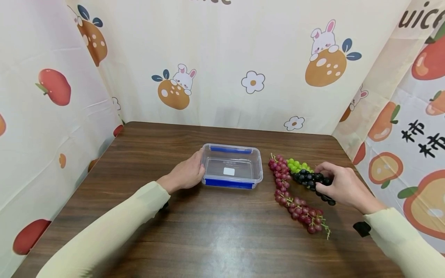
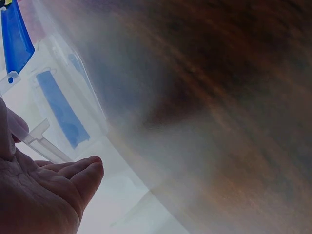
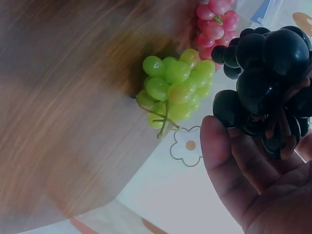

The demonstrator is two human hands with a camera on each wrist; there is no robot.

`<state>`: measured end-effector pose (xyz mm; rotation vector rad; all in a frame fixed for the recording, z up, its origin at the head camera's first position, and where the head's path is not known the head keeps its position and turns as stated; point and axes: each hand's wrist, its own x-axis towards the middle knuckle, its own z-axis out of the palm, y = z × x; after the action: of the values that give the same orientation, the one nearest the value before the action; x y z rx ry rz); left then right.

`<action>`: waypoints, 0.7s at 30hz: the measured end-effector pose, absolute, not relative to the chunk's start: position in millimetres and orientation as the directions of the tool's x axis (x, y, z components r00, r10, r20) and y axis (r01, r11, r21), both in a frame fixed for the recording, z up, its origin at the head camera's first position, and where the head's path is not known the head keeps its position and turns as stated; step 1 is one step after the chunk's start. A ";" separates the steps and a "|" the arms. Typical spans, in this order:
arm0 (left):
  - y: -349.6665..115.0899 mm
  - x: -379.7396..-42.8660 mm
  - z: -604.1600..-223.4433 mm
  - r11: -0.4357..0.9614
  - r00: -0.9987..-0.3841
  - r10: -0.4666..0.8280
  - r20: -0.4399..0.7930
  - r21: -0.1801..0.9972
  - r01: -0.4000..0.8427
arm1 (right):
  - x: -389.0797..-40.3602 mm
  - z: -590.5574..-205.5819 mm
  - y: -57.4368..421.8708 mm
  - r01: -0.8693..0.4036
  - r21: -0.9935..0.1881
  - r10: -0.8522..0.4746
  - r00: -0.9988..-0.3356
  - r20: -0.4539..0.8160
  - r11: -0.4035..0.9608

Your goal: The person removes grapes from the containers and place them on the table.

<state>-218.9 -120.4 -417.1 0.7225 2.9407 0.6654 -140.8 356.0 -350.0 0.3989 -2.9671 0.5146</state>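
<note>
My left hand (image 1: 187, 171) grips the left end of a clear plastic box (image 1: 232, 185) with blue clips along its long sides. In the left wrist view the thumb and fingers of the left hand (image 2: 46, 190) are at the box's end wall. My right hand (image 1: 342, 185) holds a bunch of black grapes (image 1: 309, 179) by one end. Behind it lies a bunch of green grapes (image 1: 295, 165), seen whole in the right wrist view as green grapes (image 3: 178, 85). Red grapes (image 1: 281, 175) lie left of these, and more red grapes (image 1: 304, 212) stretch toward the front.
A brown wood-grain table (image 1: 194, 231) carries everything. Printed curtains (image 1: 222, 46) with fruit and rabbits hang round its back and sides. The red grapes lie between the box and my right hand.
</note>
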 end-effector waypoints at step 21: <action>-119.9 -219.2 -418.4 0.791 -0.885 0.458 0.085 0.416 0.449 | -136.0 -358.0 370.5 -0.280 -0.296 -0.266 -0.960 0.089 0.913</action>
<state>-219.2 -119.9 -418.4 0.7475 2.9538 0.6777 -136.0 370.5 -358.0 0.4326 -3.0271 0.4783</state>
